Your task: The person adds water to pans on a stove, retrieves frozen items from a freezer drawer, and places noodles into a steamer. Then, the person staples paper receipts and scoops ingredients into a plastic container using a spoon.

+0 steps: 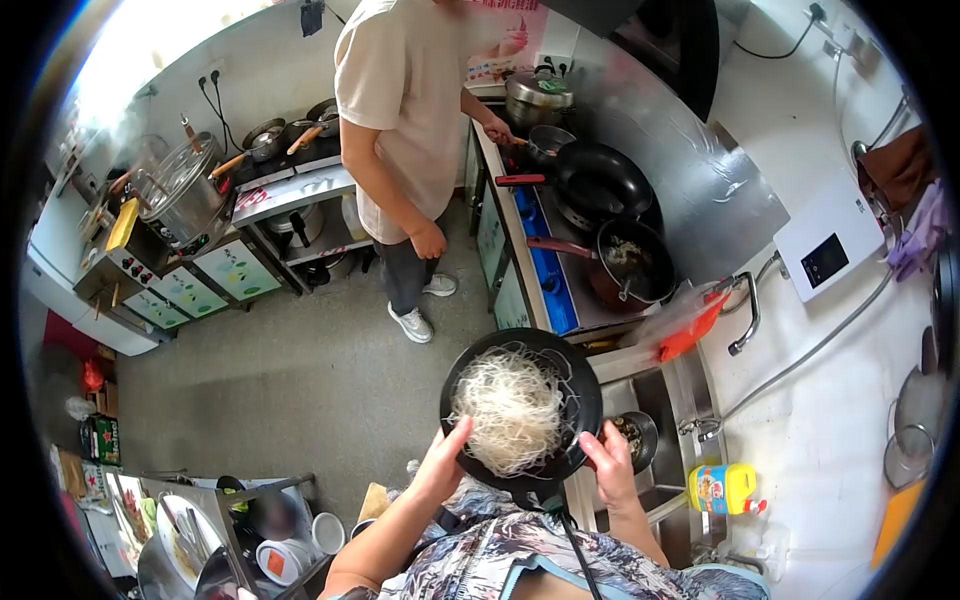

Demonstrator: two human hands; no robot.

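Note:
A round black bowl (583, 400) is held up in front of me, heaped with thin, pale dry noodles (510, 405). My left hand (443, 457) grips its left rim, the thumb over the edge against the noodles. On the right rim sits my right hand (608, 465), thumb on top and the other fingers mostly hidden underneath. Just past the right hand, a small pan or bowl with food scraps (637, 440) rests at the sink (660, 395).
Beyond the sink, a dark wok with food bits (628, 262) and a black frying pan (602, 182) sit on the stove. Another person (405, 120) stands there, one hand on a pot handle. A yellow jug (722, 489) is right of the sink; a faucet (745, 315) juts out.

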